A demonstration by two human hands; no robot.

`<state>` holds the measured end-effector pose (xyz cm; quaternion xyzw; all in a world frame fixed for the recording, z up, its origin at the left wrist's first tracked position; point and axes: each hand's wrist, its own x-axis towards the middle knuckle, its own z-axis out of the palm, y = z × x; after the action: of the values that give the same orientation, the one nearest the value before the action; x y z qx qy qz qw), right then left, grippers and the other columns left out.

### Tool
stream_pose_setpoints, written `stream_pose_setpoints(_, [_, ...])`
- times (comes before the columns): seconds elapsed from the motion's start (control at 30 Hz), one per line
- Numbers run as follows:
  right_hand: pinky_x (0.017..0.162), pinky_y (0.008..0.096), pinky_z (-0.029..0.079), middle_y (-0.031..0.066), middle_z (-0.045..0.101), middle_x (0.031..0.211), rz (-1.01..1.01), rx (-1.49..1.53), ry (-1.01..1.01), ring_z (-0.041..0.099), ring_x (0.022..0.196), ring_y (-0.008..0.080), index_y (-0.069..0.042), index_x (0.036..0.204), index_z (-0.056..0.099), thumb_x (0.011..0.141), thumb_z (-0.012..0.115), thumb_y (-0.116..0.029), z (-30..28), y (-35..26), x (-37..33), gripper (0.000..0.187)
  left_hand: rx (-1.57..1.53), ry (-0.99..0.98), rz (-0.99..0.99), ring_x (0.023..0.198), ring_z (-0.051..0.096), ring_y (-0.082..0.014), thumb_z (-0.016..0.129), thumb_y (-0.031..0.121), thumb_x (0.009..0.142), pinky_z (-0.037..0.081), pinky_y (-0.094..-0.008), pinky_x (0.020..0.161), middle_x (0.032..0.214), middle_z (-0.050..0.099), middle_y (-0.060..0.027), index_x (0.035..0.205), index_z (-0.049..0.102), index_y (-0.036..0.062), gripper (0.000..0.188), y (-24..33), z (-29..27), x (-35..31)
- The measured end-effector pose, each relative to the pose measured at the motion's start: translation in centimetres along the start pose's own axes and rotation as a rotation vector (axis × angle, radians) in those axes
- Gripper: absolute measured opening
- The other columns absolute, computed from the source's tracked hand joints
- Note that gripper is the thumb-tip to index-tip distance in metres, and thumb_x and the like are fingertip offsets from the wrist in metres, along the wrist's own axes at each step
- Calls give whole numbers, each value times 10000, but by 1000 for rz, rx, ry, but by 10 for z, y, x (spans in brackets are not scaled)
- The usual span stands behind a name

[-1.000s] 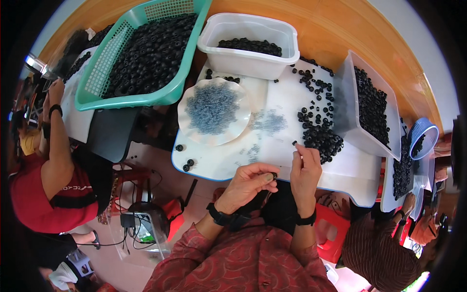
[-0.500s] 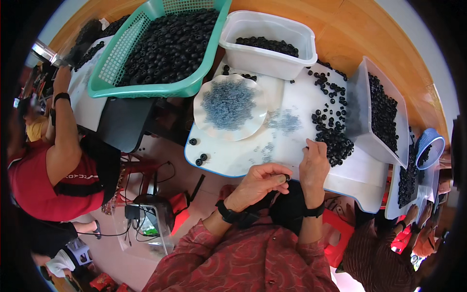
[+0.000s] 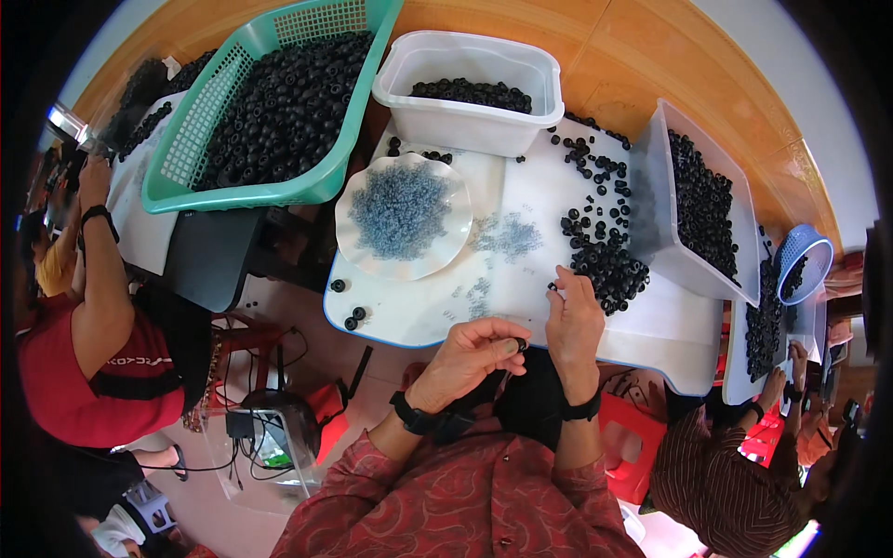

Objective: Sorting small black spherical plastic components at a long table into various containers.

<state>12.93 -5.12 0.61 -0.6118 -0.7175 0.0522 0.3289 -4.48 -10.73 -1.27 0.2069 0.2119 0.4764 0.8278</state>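
My left hand (image 3: 473, 361) is closed in a pinch on a small black round part (image 3: 521, 344), just off the table's near edge. Beside it, my right hand (image 3: 577, 333) is raised at the near side of a heap of black round parts (image 3: 609, 272). Its thumb and forefinger pinch a tiny dark piece (image 3: 553, 287), too small to name exactly. Ahead of my left hand stands a wavy-rimmed white plate (image 3: 456, 212) piled with small blue-grey pieces (image 3: 398, 209). More such pieces (image 3: 507, 237) lie scattered on the white tabletop (image 3: 391, 302).
A green basket (image 3: 279, 191) of black parts stands far left, a white tub (image 3: 465, 130) of them at the back. Another tub (image 3: 660, 232) tilts on the right, near a blue basket (image 3: 805, 237). People work on both sides; one wears a red top (image 3: 93, 372).
The whole view has shifted, so the table things sit farther left. A tiny dark piece now shows at my right fingertips. My left hand keeps its pinch on the black part.
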Motion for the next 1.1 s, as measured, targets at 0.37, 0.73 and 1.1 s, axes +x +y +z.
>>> stream_pose_setpoints(0.37, [632, 358, 510, 146, 567, 890, 54, 112, -51, 630, 732, 290, 14, 1049, 647, 834, 623, 24, -7, -2, -16, 217, -248, -22, 79, 898, 625, -148, 573, 86, 970, 569, -309, 803, 1071, 629, -124, 1155, 589, -22, 215, -9, 0, 5])
stream_pose_setpoints(0.73, [644, 227, 514, 100, 695, 958, 604, 1121, -220, 686, 801, 147, 40, 1081, 673, 903, 614, 27, -35, -21, -36, 188, -257, -40, 82, 882, 634, -150, 564, 83, 974, 568, -309, 802, 1056, 635, -128, 1147, 592, -27, 207, -7, 6, 6])
stream_pose_setpoints(1.1, [689, 232, 505, 91, 664, 939, 539, 1390, -156, 627, 754, 137, 26, 1007, 688, 839, 696, 27, -38, -15, -46, 169, -290, -71, 88, 857, 643, -143, 563, 76, 973, 574, -297, 774, 1043, 636, -128, 1145, 593, -30, 204, -9, 15, 8])
